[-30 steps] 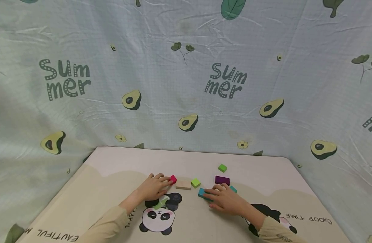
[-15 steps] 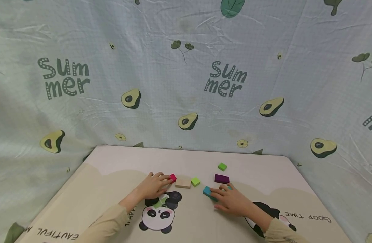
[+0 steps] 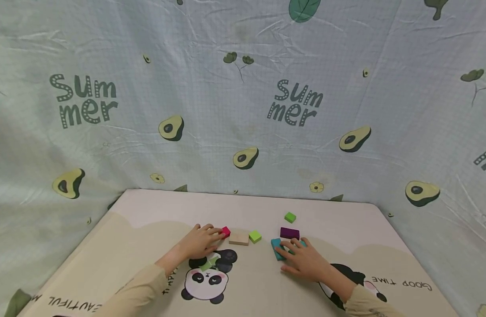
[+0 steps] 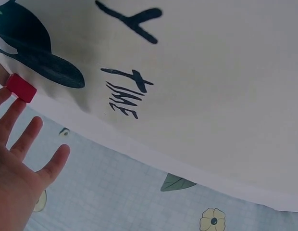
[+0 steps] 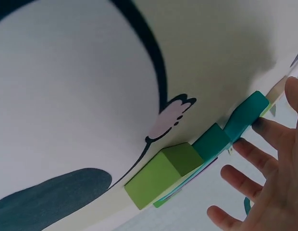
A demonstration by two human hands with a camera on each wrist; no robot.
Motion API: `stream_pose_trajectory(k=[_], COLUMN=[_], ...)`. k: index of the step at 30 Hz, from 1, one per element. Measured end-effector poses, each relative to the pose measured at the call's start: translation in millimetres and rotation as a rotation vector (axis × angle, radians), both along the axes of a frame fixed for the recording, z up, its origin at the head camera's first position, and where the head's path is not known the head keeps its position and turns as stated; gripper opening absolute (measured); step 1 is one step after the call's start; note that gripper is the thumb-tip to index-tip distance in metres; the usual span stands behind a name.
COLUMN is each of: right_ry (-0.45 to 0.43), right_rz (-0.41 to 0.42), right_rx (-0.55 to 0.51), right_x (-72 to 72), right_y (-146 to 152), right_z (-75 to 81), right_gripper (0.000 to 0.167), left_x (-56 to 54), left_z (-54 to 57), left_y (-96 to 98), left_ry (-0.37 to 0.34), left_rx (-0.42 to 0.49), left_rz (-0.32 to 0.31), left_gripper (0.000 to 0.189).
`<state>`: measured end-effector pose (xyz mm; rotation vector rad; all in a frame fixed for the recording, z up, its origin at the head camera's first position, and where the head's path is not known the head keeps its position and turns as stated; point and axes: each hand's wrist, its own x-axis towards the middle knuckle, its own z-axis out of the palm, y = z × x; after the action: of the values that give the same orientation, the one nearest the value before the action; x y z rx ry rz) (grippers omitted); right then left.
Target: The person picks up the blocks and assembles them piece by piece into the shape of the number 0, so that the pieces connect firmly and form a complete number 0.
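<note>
In the head view my left hand (image 3: 201, 242) lies with its fingers reaching forward, fingertips at a red block (image 3: 225, 232). The left wrist view shows two fingertips against this red block (image 4: 21, 88), the other fingers spread. My right hand (image 3: 304, 262) touches a teal block (image 3: 277, 250) with extended fingers, the thumb held apart from it. A second teal block (image 5: 211, 142) meets the first one end to end in the right wrist view, with a green block (image 5: 163, 175) beside it. The right hand partly covers these in the head view.
A plain wooden block (image 3: 239, 238) and a lime block (image 3: 255, 237) sit right of the red one. Behind the right hand lie a purple block (image 3: 290, 233) and a green block (image 3: 290, 217). A printed curtain (image 3: 203, 167) hangs behind the table (image 3: 147, 211).
The right hand has shifted slightly right, and the teal block under its fingers has slid right and turned to point more front to back. The left hand has stayed at the red block.
</note>
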<state>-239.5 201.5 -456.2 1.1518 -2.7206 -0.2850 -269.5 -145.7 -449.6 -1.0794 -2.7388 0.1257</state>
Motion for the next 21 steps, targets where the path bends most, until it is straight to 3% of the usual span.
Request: stream_pose_trajectory(k=[8,15,21], right_ry=[-0.006,-0.078,-0.122], right_rz=[-0.021,-0.051,-0.033], right_rx=[-0.040,-0.147,-0.147], right_x=[-7.4,-13.4,-13.9], right_y=[-8.0,-15.6,-13.9], right_z=[1.4,8.2,14.2], right_gripper=[0.048,0.046,0.038], left_x=[0.2,-0.9,-1.1], left_z=[2.1,0.7,-1.3], left_y=[-0.3,-0.2,-0.1], left_ry=[-0.018,-0.036,-0.027], left_rx=[0.010,0.023,0.022], left_rz=[0.006,0.008,0.008], left_gripper=[0.039,0.039,0.039])
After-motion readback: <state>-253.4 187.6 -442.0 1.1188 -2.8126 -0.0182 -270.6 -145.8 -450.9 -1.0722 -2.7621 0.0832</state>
